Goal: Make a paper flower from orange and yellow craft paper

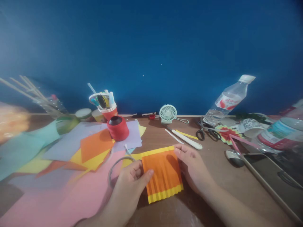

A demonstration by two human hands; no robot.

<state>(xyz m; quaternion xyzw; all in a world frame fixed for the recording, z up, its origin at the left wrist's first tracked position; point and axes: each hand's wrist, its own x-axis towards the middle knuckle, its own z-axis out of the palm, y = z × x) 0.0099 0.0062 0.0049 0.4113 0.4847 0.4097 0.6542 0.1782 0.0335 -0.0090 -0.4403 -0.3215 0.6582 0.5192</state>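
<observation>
An orange sheet with yellow borders, pleated like an accordion (163, 173), lies on the brown table (213, 189) in front of me. My left hand (131, 183) grips its left edge, thumb on top of the pleats and fingers curled beneath. My right hand (193, 168) presses on the right edge with fingers closed over the paper's upper right corner. A roll of clear tape (115, 167) lies just left of my left hand.
Coloured paper sheets (71, 157) cover the left of the table, with a red spool (117, 127) and a cup of pens (105, 105) behind. A small fan (168, 113), a white cutter (187, 138), scissors (208, 130), a water bottle (227, 99) and a phone (272, 176) lie right.
</observation>
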